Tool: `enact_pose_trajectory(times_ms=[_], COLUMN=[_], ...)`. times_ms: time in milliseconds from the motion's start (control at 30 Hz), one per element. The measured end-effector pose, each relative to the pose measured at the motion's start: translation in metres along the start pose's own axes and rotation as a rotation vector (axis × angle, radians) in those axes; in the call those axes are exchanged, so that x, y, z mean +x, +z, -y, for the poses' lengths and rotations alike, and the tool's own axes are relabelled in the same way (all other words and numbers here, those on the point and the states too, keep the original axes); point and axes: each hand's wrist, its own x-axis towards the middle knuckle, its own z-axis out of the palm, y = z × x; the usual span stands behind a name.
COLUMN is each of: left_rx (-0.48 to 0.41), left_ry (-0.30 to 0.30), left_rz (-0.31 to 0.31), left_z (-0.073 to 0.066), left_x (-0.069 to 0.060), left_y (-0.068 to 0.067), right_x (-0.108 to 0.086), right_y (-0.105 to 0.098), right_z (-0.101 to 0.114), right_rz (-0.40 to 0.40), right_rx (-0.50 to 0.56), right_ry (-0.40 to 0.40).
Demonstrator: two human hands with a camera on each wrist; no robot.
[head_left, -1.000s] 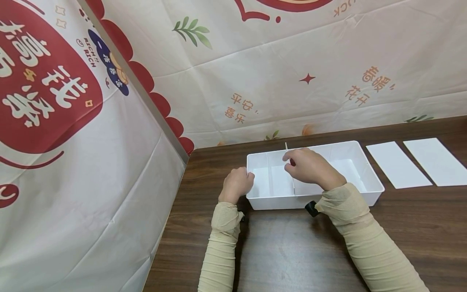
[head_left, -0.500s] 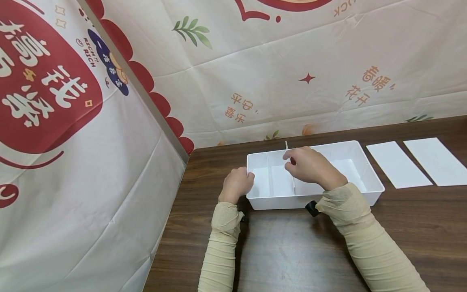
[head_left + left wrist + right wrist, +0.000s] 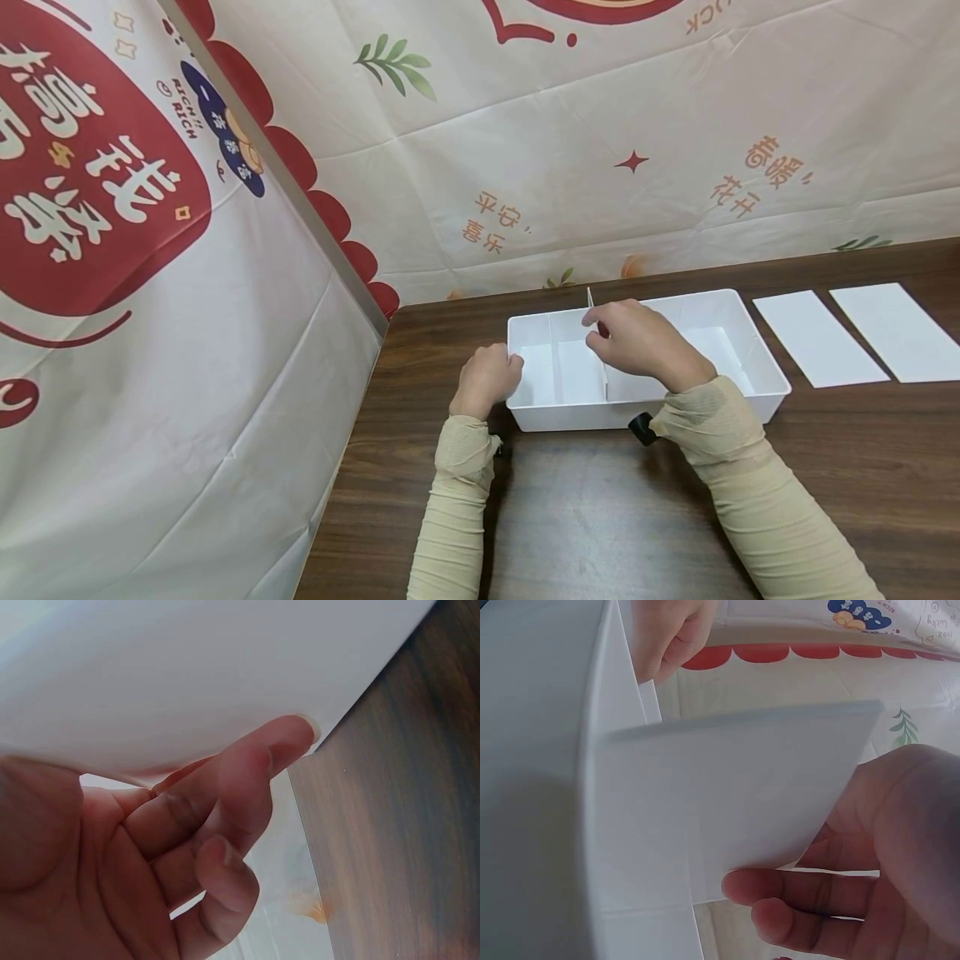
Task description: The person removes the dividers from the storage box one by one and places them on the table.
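A white rectangular box (image 3: pixel 570 417) sits on the brown table, with one divider standing across its left part. The left hand (image 3: pixel 487 379) grips the box's left end wall; in the left wrist view, that hand (image 3: pixel 187 825) has curled fingers against the white wall (image 3: pixel 150 682). Near the middle of the box, the right hand (image 3: pixel 637 343) pinches a thin white panel (image 3: pixel 605 383) set crosswise, its far end raised above the back rim. The right wrist view shows the panel (image 3: pixel 735 795) tilted, with fingers of the right hand (image 3: pixel 840 877) behind its edge.
Two flat white panels (image 3: pixel 821 339) (image 3: pixel 900 332) lie on the table (image 3: pixel 825 467) right of the box. A printed cloth (image 3: pixel 570 150) hangs behind the table, and another cloth (image 3: pixel 247 350) hangs along its left side.
The far end of the panel in the right hand has risen slightly, and the right hand has shifted a little with it. The left hand and the box look unmoved.
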Motion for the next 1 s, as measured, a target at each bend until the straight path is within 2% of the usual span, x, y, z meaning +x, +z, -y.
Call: enact_pose_trajectory(times_ms=[1000], left_rx=[0.024], left_ry=[0.009], left_rz=[-0.002], left_z=[0.0000], left_x=[0.0007], left_y=[-0.0002], right_x=[-0.0031], right_y=[-0.0061], right_z=[0.0014], right_rz=[-0.007], right_rx=[0.026], right_ry=[0.017])
